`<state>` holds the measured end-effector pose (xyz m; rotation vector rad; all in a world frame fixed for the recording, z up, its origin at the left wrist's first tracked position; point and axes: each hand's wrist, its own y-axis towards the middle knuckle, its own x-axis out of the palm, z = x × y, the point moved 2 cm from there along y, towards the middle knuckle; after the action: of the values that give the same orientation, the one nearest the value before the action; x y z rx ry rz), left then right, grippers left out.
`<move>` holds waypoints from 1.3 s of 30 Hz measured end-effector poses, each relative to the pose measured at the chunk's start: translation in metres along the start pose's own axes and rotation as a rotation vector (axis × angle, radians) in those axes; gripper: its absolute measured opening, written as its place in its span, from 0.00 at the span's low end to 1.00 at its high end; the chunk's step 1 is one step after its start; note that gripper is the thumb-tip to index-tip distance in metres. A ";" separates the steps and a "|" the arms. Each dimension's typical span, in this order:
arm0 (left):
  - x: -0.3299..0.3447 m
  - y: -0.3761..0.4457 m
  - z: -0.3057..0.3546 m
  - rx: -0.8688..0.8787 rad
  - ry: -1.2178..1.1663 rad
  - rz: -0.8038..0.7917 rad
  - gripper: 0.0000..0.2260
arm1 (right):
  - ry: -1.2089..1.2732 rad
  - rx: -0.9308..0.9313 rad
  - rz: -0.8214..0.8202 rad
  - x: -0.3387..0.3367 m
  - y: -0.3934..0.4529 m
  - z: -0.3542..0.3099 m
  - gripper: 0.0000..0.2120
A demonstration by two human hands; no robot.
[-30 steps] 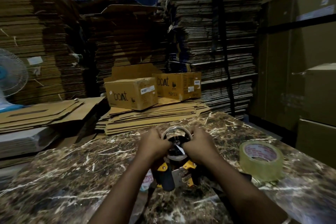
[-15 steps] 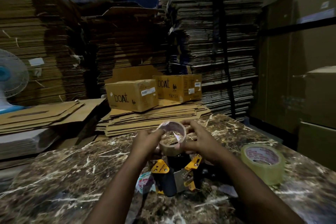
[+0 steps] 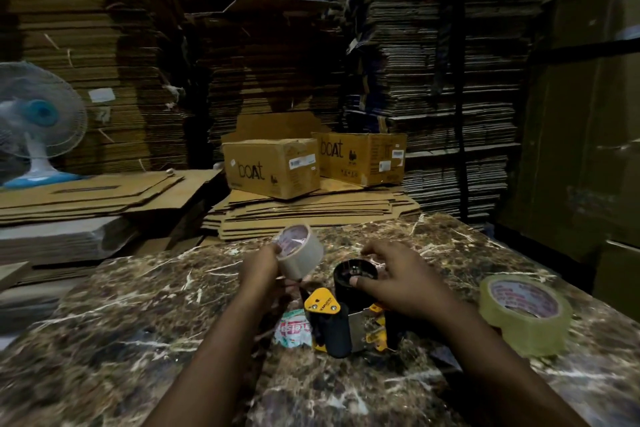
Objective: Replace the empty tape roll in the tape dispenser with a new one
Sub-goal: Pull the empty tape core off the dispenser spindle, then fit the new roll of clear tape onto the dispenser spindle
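Observation:
The yellow and black tape dispenser (image 3: 341,321) lies on the marble table (image 3: 138,322) in front of me. Its black spool hub (image 3: 353,276) stands bare. My left hand (image 3: 261,269) grips the empty tape roll (image 3: 301,251), a thin cardboard core, up and to the left of the hub. My right hand (image 3: 394,279) rests on the hub with thumb and fingers curled around its rim. A full roll of clear tape (image 3: 524,314) sits on the table to the right, apart from both hands.
A crumpled wrapper (image 3: 292,331) lies just left of the dispenser. Behind the table are flat cardboard stacks (image 3: 304,215) bearing two "boat" boxes (image 3: 272,166). A fan (image 3: 38,125) stands far left. Tall cardboard piles wall the back and right.
The empty roll has come off the dispenser hub. My left hand carried it up and to the left, while my right hand let it go and dropped onto the bare hub.

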<state>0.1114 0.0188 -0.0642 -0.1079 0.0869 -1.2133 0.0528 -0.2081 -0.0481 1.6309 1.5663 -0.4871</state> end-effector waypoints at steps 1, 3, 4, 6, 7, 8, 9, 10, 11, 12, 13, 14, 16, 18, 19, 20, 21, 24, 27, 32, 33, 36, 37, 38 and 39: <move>-0.001 0.002 -0.006 -0.037 -0.025 -0.028 0.10 | -0.062 0.018 -0.006 0.001 0.000 0.001 0.32; -0.003 0.007 -0.015 -0.075 -0.033 -0.041 0.10 | -0.106 0.060 -0.013 0.002 0.001 0.002 0.29; -0.004 0.011 -0.018 -0.071 -0.029 -0.029 0.10 | -0.088 0.077 -0.016 0.003 0.001 0.002 0.28; -0.005 0.013 -0.022 -0.049 -0.018 0.007 0.12 | -0.033 0.097 -0.024 0.004 0.002 0.004 0.27; -0.005 0.016 -0.023 -0.041 -0.007 0.025 0.14 | -0.022 0.098 -0.031 0.005 0.002 0.005 0.26; -0.005 0.018 -0.025 -0.035 0.009 0.044 0.16 | -0.024 0.095 -0.037 0.005 0.002 0.005 0.25; -0.005 0.020 -0.026 -0.028 0.034 0.067 0.17 | -0.027 0.093 -0.039 0.005 0.002 0.004 0.24; -0.004 0.020 -0.026 -0.004 0.056 0.090 0.17 | -0.026 0.095 -0.042 0.006 0.002 0.004 0.23; -0.002 0.017 -0.025 0.036 0.109 0.125 0.16 | -0.021 0.098 -0.042 0.006 0.003 0.004 0.22; 0.000 0.015 -0.025 0.092 0.190 0.166 0.16 | -0.020 0.101 -0.042 0.006 0.003 0.005 0.21; 0.001 0.013 -0.025 0.151 0.295 0.213 0.17 | -0.025 0.101 -0.042 0.006 0.004 0.006 0.20; 0.002 0.011 -0.025 0.212 0.406 0.254 0.18 | -0.031 0.101 -0.042 0.006 0.004 0.006 0.19; 0.003 0.008 -0.024 0.311 0.553 0.310 0.20 | -0.040 0.098 -0.038 0.007 0.004 0.006 0.18; 0.004 0.011 -0.025 0.358 0.609 0.342 0.21 | -0.059 0.100 -0.032 0.006 0.005 0.005 0.17; 0.004 0.012 -0.026 0.373 0.623 0.344 0.21 | -0.064 0.105 -0.033 0.006 0.005 0.005 0.18; 0.004 0.013 -0.027 0.385 0.633 0.345 0.21 | -0.065 0.109 -0.037 0.006 0.004 0.005 0.18; 0.004 0.013 -0.028 0.380 0.627 0.341 0.22 | -0.065 0.110 -0.041 0.005 0.004 0.005 0.18; 0.000 0.013 -0.033 0.385 0.629 0.291 0.25 | -0.050 0.115 -0.054 0.004 0.004 0.006 0.15; -0.001 0.011 -0.037 0.379 0.681 0.176 0.31 | -0.040 0.131 -0.059 0.003 0.004 0.006 0.13; 0.000 0.001 -0.039 0.370 0.747 0.128 0.30 | -0.034 0.148 -0.098 0.001 0.005 0.005 0.14; 0.000 -0.002 -0.038 0.371 0.741 0.136 0.31 | -0.031 0.150 -0.107 0.001 0.005 0.004 0.14; -0.001 0.004 -0.042 0.314 0.710 0.086 0.32 | -0.025 0.161 -0.111 0.004 0.003 -0.001 0.14; -0.003 0.010 -0.046 0.283 0.633 0.035 0.34 | -0.019 0.159 -0.111 0.006 0.002 -0.002 0.13; -0.005 0.018 -0.049 0.234 0.509 -0.012 0.37 | -0.014 0.153 -0.113 0.008 0.002 -0.003 0.12; -0.007 0.026 -0.051 0.177 0.389 -0.025 0.38 | -0.014 0.148 -0.116 0.011 0.001 -0.005 0.12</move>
<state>0.1264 0.0328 -0.1182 0.2839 0.3172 -1.2495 0.0543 -0.1970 -0.0532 1.6476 1.6543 -0.6897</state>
